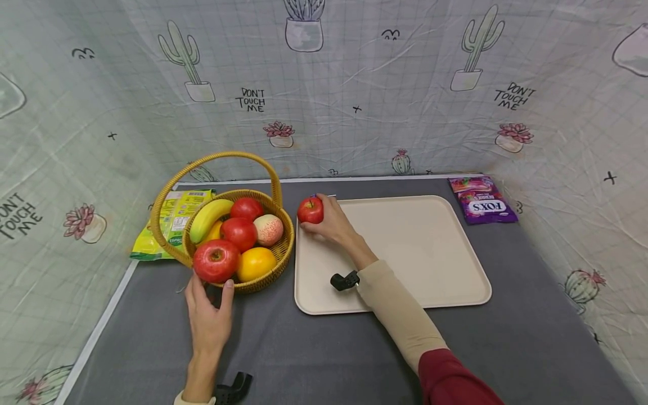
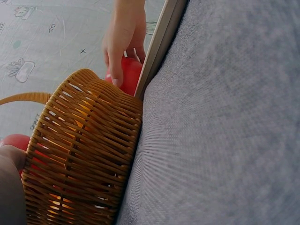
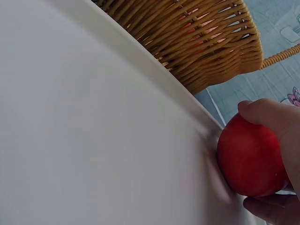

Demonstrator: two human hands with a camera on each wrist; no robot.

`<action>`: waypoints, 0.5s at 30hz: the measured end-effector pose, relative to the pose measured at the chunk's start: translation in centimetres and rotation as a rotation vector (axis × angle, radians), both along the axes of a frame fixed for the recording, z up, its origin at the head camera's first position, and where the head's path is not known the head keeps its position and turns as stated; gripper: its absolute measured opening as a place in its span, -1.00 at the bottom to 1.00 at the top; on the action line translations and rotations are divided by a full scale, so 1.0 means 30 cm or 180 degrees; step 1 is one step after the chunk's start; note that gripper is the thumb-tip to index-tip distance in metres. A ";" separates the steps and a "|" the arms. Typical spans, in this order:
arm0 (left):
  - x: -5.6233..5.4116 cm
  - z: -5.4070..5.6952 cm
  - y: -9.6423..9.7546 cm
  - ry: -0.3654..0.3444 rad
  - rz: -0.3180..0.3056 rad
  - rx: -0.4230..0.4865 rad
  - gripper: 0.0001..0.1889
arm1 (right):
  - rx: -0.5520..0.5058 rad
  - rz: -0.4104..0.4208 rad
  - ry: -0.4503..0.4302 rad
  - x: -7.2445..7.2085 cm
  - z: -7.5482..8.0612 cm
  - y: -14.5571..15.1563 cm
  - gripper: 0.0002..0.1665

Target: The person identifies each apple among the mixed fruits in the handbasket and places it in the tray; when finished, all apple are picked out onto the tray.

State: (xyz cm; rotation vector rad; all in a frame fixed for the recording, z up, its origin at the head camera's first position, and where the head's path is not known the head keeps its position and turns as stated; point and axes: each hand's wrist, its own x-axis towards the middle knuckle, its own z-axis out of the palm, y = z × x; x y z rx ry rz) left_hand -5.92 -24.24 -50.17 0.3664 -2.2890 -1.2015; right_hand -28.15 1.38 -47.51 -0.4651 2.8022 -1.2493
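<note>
My right hand grips a red apple at the far left corner of the beige tray. In the right wrist view, thumb and fingers wrap the apple low against the tray's raised edge. The left hand rests at the near side of a wicker basket, fingers fairly straight, fingertips right at the rim below a large red apple. Also in the basket are a banana, two more red apples, a pale speckled peach and an orange.
A tall arched handle rises over the basket. Behind it, at the left, lies a yellow-green packet. A purple Fox's packet lies beyond the tray's far right corner. Patterned cloth encloses the grey table.
</note>
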 end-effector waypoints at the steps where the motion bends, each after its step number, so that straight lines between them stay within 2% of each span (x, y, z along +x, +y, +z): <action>1: 0.001 0.001 0.000 -0.0002 -0.0004 0.0006 -0.18 | 0.0004 0.0002 0.0000 0.000 0.000 0.000 0.12; 9: 0.002 0.005 0.003 -0.0049 -0.0003 0.0016 -0.17 | 0.0085 -0.0018 0.0063 0.007 0.023 0.005 0.18; 15: 0.000 0.005 0.001 -0.0050 -0.0015 0.0017 -0.16 | 0.0062 -0.0050 0.0206 0.015 0.069 0.009 0.19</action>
